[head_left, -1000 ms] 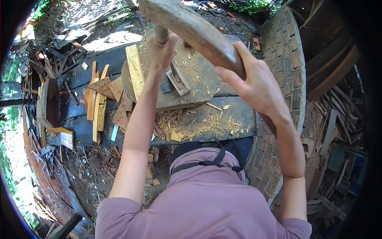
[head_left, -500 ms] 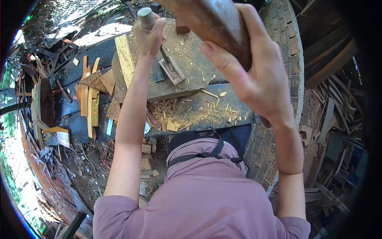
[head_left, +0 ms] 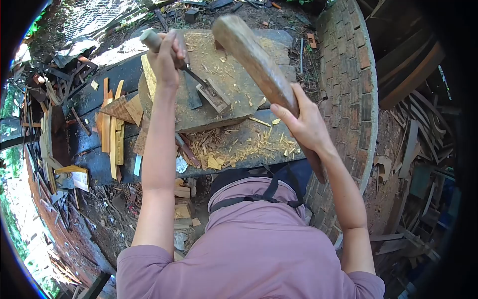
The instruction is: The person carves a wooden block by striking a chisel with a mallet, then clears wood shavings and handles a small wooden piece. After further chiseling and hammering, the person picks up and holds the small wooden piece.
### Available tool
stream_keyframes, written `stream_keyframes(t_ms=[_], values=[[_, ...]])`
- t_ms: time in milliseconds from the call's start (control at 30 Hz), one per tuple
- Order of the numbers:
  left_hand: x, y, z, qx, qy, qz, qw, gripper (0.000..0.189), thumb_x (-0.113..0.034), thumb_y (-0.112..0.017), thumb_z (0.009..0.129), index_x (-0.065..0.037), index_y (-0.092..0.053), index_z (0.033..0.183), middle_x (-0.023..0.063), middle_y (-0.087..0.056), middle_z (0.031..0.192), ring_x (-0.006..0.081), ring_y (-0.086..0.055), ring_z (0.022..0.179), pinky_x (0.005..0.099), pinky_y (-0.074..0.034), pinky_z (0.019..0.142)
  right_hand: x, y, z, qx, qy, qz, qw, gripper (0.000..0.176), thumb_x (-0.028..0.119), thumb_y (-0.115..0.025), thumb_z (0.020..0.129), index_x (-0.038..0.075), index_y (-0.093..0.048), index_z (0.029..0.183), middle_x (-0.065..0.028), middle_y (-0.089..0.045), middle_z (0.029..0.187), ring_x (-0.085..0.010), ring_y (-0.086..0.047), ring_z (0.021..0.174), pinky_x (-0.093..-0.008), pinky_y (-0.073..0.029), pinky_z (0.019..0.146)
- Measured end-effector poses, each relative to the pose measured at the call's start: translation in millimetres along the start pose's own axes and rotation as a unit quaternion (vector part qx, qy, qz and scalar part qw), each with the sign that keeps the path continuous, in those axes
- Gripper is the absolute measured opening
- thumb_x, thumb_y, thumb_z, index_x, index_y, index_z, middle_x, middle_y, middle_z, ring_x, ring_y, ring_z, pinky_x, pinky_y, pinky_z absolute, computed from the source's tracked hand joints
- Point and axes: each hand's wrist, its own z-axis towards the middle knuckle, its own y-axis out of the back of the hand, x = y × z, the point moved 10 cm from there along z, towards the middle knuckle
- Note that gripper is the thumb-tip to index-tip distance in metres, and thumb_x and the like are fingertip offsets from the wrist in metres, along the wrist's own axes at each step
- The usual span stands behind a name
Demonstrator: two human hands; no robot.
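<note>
My left hand (head_left: 167, 57) is wrapped round the handle of a chisel (head_left: 195, 75), which leans to the upper left. The chisel's blade end is at the recess of a small wooden block (head_left: 214, 95) lying on a thick wooden slab (head_left: 199, 118). My right hand (head_left: 309, 122) grips a long, curved wooden mallet (head_left: 259, 62), held in the air right of the block. Its thick end points to the upper left, over the slab's far part. Beside the block on its left lies a dark flat strip (head_left: 192, 94).
Wood shavings (head_left: 234, 144) cover the near part of the dark workbench (head_left: 94, 162). Yellow and brown wood strips (head_left: 119, 142) lie at the left. A curved brick-patterned surface (head_left: 348, 99) runs along the right, with stacked timber (head_left: 416, 134) beyond it.
The mallet and my right hand have moved down and away from the camera, towards the slab. My left hand has shifted left, and the chisel now tilts more to the left.
</note>
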Motion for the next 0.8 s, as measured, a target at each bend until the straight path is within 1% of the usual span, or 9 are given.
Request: stream_keyframes(t_ms=[33, 133, 200, 267, 300, 400, 467, 600, 800], values=[[2, 10, -2, -0.026, 0.020, -0.044, 0.999, 0.023, -0.017, -0.065, 0.094, -0.011, -0.050, 0.079, 0.0000, -0.051, 0.065, 0.0102, -0.050, 0.053, 0.0274, -0.045, 0.054, -15, -6, -2, 0.003, 0.001, -0.001, 1.000, 0.055, 0.043, -0.068, 0.089, 0.004, -0.051, 0.124, -0.0244, -0.069, 0.087, -0.0397, -0.071, 0.082, -0.0444, -0.052, 0.074], [2, 33, -11, -0.080, 0.055, -0.101, 0.990, 0.027, -0.019, -0.065, 0.095, -0.012, -0.046, 0.078, -0.0002, -0.047, 0.064, 0.0117, -0.048, 0.054, 0.0280, -0.042, 0.054, -58, -24, -8, -0.001, -0.019, -0.021, 1.000, 0.055, 0.045, -0.067, 0.089, 0.007, -0.052, 0.125, -0.0246, -0.069, 0.089, -0.0420, -0.070, 0.088, -0.0471, -0.051, 0.077], [2, 44, -15, -0.091, 0.045, -0.102, 0.990, 0.030, -0.024, -0.064, 0.097, -0.013, -0.045, 0.076, -0.0005, -0.044, 0.063, 0.0116, -0.045, 0.051, 0.0288, -0.039, 0.050, -78, -32, -13, 0.004, -0.042, -0.056, 0.998, 0.055, 0.046, -0.066, 0.088, 0.007, -0.052, 0.124, -0.0259, -0.070, 0.090, -0.0443, -0.069, 0.090, -0.0491, -0.051, 0.077], [3, 67, -22, -0.173, 0.017, -0.115, 0.978, 0.028, -0.029, -0.058, 0.099, -0.015, -0.044, 0.079, -0.0014, -0.043, 0.062, 0.0095, -0.043, 0.052, 0.0280, -0.036, 0.051, -89, -40, -15, 0.019, -0.054, -0.058, 0.997, 0.057, 0.048, -0.066, 0.088, 0.009, -0.051, 0.127, -0.0273, -0.069, 0.090, -0.0463, -0.067, 0.091, -0.0513, -0.051, 0.077], [-2, 71, -27, -0.216, 0.007, -0.128, 0.968, 0.030, -0.031, -0.057, 0.099, -0.016, -0.042, 0.078, -0.0024, -0.041, 0.059, 0.0093, -0.040, 0.048, 0.0279, -0.035, 0.049, -92, -44, -16, 0.027, -0.053, -0.107, 0.992, 0.059, 0.048, -0.066, 0.088, 0.010, -0.049, 0.128, -0.0276, -0.069, 0.090, -0.0468, -0.067, 0.091, -0.0522, -0.051, 0.077], [-18, 76, -31, -0.237, -0.036, -0.130, 0.962, 0.032, -0.030, -0.061, 0.097, -0.016, -0.042, 0.075, -0.0021, -0.043, 0.060, 0.0093, -0.041, 0.047, 0.0281, -0.035, 0.047, -96, -52, -16, 0.057, -0.063, -0.177, 0.980, 0.062, 0.049, -0.065, 0.088, 0.012, -0.045, 0.133, -0.0286, -0.069, 0.090, -0.0480, -0.067, 0.091, -0.0548, -0.052, 0.078], [-27, 69, -33, -0.236, -0.040, -0.127, 0.962, 0.032, -0.029, -0.062, 0.097, -0.015, -0.042, 0.075, -0.0020, -0.042, 0.058, 0.0090, -0.040, 0.046, 0.0281, -0.034, 0.046, -98, -59, -14, 0.072, -0.054, -0.216, 0.972, 0.060, 0.048, -0.064, 0.089, 0.011, -0.045, 0.132, -0.0285, -0.069, 0.091, -0.0481, -0.067, 0.091, -0.0553, -0.052, 0.079], [-34, 40, -35, -0.169, -0.035, -0.083, 0.982, 0.035, -0.027, -0.065, 0.096, -0.012, -0.043, 0.074, -0.0014, -0.045, 0.057, 0.0088, -0.043, 0.044, 0.0258, -0.035, 0.040, -103, -59, -11, 0.047, -0.030, -0.208, 0.977, 0.061, 0.048, -0.063, 0.090, 0.010, -0.044, 0.134, -0.0296, -0.069, 0.093, -0.0491, -0.065, 0.093, -0.0552, -0.051, 0.079], [-22, 16, -37, -0.162, -0.024, 0.001, 0.987, 0.042, -0.037, -0.073, 0.093, -0.008, -0.045, 0.079, -0.0006, -0.045, 0.057, 0.0093, -0.045, 0.042, 0.0259, -0.035, 0.038, -105, -58, -10, 0.052, -0.037, -0.207, 0.976, 0.059, 0.048, -0.063, 0.090, 0.010, -0.044, 0.131, -0.0297, -0.068, 0.094, -0.0493, -0.065, 0.094, -0.0554, -0.050, 0.080]])
